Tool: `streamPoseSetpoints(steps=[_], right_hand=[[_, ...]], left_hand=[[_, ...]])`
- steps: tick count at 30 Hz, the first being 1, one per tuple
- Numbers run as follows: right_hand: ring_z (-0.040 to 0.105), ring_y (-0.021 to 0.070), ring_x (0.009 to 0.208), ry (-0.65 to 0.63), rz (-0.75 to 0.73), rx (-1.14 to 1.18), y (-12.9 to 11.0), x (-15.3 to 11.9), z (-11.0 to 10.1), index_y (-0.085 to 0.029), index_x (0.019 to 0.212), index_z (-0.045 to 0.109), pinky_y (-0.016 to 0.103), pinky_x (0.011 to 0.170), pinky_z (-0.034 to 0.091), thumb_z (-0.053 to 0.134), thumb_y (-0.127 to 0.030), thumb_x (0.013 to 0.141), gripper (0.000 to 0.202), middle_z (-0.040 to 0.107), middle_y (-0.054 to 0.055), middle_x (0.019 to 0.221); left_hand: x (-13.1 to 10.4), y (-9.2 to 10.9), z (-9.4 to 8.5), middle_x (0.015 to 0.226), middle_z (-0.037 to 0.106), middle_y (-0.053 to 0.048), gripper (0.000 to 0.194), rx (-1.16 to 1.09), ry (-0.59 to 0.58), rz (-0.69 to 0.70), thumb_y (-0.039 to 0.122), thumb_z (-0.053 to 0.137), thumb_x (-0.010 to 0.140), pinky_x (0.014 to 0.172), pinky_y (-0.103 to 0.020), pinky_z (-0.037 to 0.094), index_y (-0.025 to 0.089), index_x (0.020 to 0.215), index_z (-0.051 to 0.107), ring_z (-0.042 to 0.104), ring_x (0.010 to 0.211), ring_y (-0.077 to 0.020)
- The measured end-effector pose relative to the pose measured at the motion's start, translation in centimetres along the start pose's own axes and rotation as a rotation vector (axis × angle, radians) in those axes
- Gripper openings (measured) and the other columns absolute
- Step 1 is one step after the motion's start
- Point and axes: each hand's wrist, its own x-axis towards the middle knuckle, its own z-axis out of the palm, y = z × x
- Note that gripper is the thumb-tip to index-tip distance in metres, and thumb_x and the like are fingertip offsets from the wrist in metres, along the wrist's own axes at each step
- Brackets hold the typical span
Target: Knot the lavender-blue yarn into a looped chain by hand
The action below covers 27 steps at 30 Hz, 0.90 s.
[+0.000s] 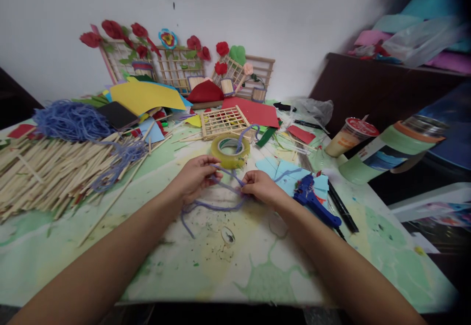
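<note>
Purple yarn (221, 209) runs between my two hands over the middle of the table, with loose ends trailing on the cloth. My left hand (196, 178) is closed, its thumb and fingers pinching a strand. Opposite it, my right hand (257, 186) pinches the same yarn between thumb and forefinger. Just beyond the hands lies a roll of clear yellowish tape (217, 157), and a piece of the yarn passes over its ring. Close to my right hand are light blue paper pieces (274, 168) and a blue glue gun (312, 201).
Many wooden sticks (73, 173) and a heap of purple yarn (71, 121) cover the left. Small stick lattices (224, 121), coloured paper (147, 94) and red paper flowers (112, 29) stand at the back. A drink cup (349, 136) and a green bottle (382, 153) are right.
</note>
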Motion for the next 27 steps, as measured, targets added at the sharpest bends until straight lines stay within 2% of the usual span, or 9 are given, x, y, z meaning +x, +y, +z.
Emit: streamPoseSetpoints(steps=[3, 8, 11, 14, 16, 19, 22, 24, 27], right_hand=[[0.042, 0.0063, 0.044, -0.019, 0.028, 0.064, -0.2, -0.2, 0.1, -0.016, 0.058, 0.046, 0.018, 0.044, 0.029, 0.054, -0.007, 0.057, 0.012, 0.049, -0.004, 0.048], [0.045, 0.0074, 0.044, -0.028, 0.041, 0.088, -0.2, -0.1, 0.1, -0.016, 0.059, 0.045, 0.018, 0.044, 0.031, 0.054, -0.007, 0.058, 0.013, 0.051, -0.003, 0.047], [0.04, 0.0057, 0.041, -0.026, 0.026, 0.053, 0.0, 0.0, 0.0, -0.016, 0.06, 0.046, 0.018, 0.043, 0.029, 0.054, -0.008, 0.059, 0.012, 0.049, -0.004, 0.046], [0.038, 0.0049, 0.04, -0.011, 0.021, 0.046, 0.0, -0.1, 0.0, -0.016, 0.058, 0.044, 0.018, 0.043, 0.028, 0.055, -0.008, 0.058, 0.014, 0.048, -0.005, 0.045], [0.038, 0.0049, 0.041, -0.007, 0.021, 0.046, 0.0, -0.1, 0.0, -0.016, 0.058, 0.044, 0.018, 0.043, 0.028, 0.055, -0.008, 0.057, 0.014, 0.047, -0.005, 0.046], [0.041, 0.0058, 0.044, -0.012, 0.009, 0.025, 0.2, 0.0, 0.0, -0.016, 0.059, 0.046, 0.018, 0.044, 0.029, 0.054, -0.008, 0.057, 0.011, 0.049, -0.004, 0.049], [0.042, 0.0066, 0.045, -0.009, -0.027, -0.001, 0.4, 0.1, 0.1, -0.016, 0.059, 0.047, 0.018, 0.045, 0.03, 0.055, -0.009, 0.056, 0.011, 0.049, -0.004, 0.05], [0.043, 0.0072, 0.045, -0.016, -0.041, -0.008, 0.4, 0.2, 0.1, -0.016, 0.058, 0.047, 0.019, 0.044, 0.03, 0.054, -0.009, 0.056, 0.01, 0.049, -0.003, 0.049], [0.043, 0.0078, 0.045, -0.023, -0.025, -0.02, 0.4, 0.2, 0.2, -0.016, 0.057, 0.045, 0.019, 0.043, 0.03, 0.052, -0.009, 0.055, 0.011, 0.051, -0.003, 0.049]], left_hand=[[-0.1, 0.1, 0.0, 0.062, 0.05, 0.003, 0.017, 0.123, -0.025, -0.027, 0.027, 0.055, 0.07, 0.039, -0.019, 0.025, 0.015, 0.081, 0.054, 0.032, 0.038, -0.0036], [-1.0, 0.9, -0.6, 0.074, 0.06, -0.005, 0.021, 0.907, 0.199, 0.404, 0.036, 0.052, 0.075, 0.059, -0.026, 0.037, 0.019, 0.082, 0.06, 0.055, 0.071, -0.0183], [-1.3, 1.5, -1.4, 0.09, 0.062, -0.008, 0.023, 1.109, 0.346, 0.561, 0.032, 0.045, 0.08, 0.072, -0.029, 0.037, 0.02, 0.093, 0.06, 0.055, 0.089, -0.0234], [-0.9, 2.2, -2.9, 0.094, 0.062, -0.009, 0.027, 1.117, 0.43, 0.572, 0.031, 0.044, 0.08, 0.079, -0.032, 0.038, 0.019, 0.099, 0.059, 0.055, 0.092, -0.0241], [-0.5, 2.7, -4.1, 0.099, 0.061, -0.01, 0.031, 1.159, 0.389, 0.532, 0.028, 0.05, 0.075, 0.085, -0.034, 0.036, 0.017, 0.102, 0.059, 0.053, 0.098, -0.0262], [-0.4, 3.2, -4.9, 0.11, 0.06, -0.011, 0.044, 1.149, 0.009, 0.427, 0.021, 0.064, 0.058, 0.092, -0.037, 0.033, 0.017, 0.102, 0.061, 0.048, 0.109, -0.0302], [-0.8, 2.8, -3.7, 0.112, 0.061, -0.008, 0.046, 0.793, -0.368, 0.298, 0.025, 0.067, 0.058, 0.089, -0.033, 0.038, 0.021, 0.104, 0.061, 0.051, 0.108, -0.0268], [-0.8, 1.5, -2.0, 0.105, 0.064, -0.008, 0.037, 0.498, -0.336, 0.216, 0.032, 0.057, 0.07, 0.082, -0.031, 0.043, 0.019, 0.105, 0.059, 0.056, 0.1, -0.0227], [0.1, -1.1, 0.4, 0.092, 0.065, -0.009, 0.027, 0.379, -0.087, 0.175, 0.032, 0.053, 0.073, 0.077, -0.032, 0.045, 0.015, 0.094, 0.057, 0.06, 0.088, -0.0199]])
